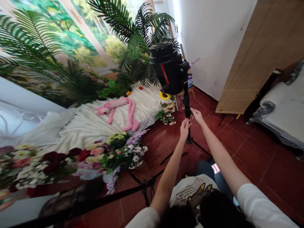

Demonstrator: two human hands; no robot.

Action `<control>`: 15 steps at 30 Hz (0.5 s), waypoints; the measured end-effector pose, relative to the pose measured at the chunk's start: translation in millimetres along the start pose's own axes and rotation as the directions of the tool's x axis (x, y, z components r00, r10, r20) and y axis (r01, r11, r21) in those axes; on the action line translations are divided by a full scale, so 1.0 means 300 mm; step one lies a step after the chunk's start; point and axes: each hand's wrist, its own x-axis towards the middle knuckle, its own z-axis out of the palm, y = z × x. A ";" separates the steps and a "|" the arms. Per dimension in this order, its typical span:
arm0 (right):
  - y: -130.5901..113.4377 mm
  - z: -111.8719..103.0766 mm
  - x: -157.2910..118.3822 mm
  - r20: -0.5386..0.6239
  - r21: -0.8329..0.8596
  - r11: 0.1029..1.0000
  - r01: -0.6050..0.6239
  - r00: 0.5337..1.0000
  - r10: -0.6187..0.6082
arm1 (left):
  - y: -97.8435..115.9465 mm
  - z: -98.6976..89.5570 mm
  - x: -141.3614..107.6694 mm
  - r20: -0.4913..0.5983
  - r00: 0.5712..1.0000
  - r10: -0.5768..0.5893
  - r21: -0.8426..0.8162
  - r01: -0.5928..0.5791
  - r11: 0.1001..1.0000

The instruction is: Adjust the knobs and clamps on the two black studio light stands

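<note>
A black studio light (163,68) with a red stripe is mounted on top of a black light stand (186,100). Both my hands are at the stand's pole, just below the light. My left hand (184,128) has its fingers curled against the pole by the lower part of a collar; the fingertips are slightly blurred. On the other side, my right hand (197,115) pinches at the collar with its thumb and fingertips. The small part between those fingers is mostly hidden. Below, the stand's legs (200,147) spread over the red tiled floor.
A pink plush toy (118,110) lies on a white blanket (73,123) to the left. Artificial flowers (95,155) and a black bar (106,199) are nearer me. Palm leaves (137,38) rise behind the light. At right are a wooden panel (256,57) and a silver-trimmed sofa (282,107).
</note>
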 end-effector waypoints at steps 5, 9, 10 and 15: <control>-0.002 0.022 -0.007 -0.054 0.125 0.981 -0.146 0.987 0.154 | -0.146 -0.246 -0.363 0.042 0.924 -0.380 0.006 0.380 0.925; 0.006 0.052 -0.027 -0.133 0.251 0.940 -0.229 0.954 0.268 | -0.172 -0.504 -0.612 -0.187 0.866 -0.464 0.003 0.473 0.881; 0.015 0.065 -0.037 -0.173 0.243 0.945 -0.217 0.949 0.263 | -0.164 -0.572 -0.664 -0.256 0.842 -0.475 0.003 0.492 0.871; 0.094 0.198 -0.129 -0.288 0.007 0.988 -0.155 0.946 0.151 | -0.062 -0.884 -0.875 -0.668 0.624 -0.406 -0.013 0.536 0.844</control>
